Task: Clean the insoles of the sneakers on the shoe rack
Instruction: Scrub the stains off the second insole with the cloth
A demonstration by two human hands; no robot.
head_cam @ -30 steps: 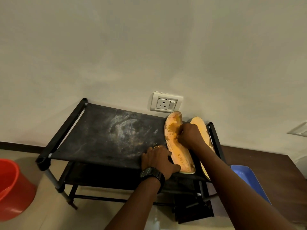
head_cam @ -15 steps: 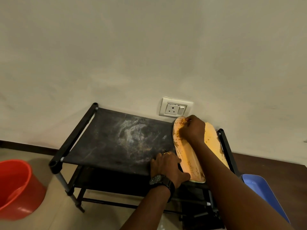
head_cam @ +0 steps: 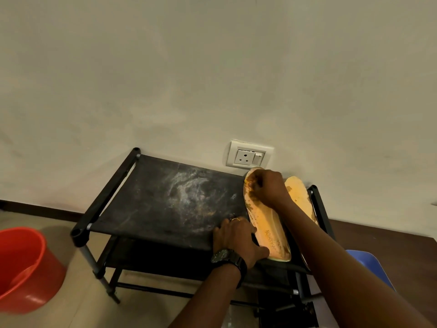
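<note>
Two hands share the left insole [head_cam: 266, 224], pointing away from me on the shoe rack [head_cam: 165, 204]: my relaxed left hand [head_cam: 237, 240] at its heel, my right hand [head_cam: 268, 189], clenched on what I cannot tell, at its toe.

1. This looks like a home: a plain corner of a room or hallway, where a bare off-white wall [head_cam: 212, 79] meets a pale floor [head_cam: 78, 304] along a dark skirting [head_cam: 35, 209].
2. A low black shoe rack [head_cam: 165, 204] with fabric shelves stands against the wall, and two worn orange insoles [head_cam: 267, 223] lie on its top shelf.
3. A household wall socket [head_cam: 249, 157] with a switch sits just above the rack.
4. Everyday cleaning gear stands beside the rack — a red plastic bucket [head_cam: 21, 263] on the left and a blue plastic pan [head_cam: 369, 263], partly hidden, on the right.
</note>
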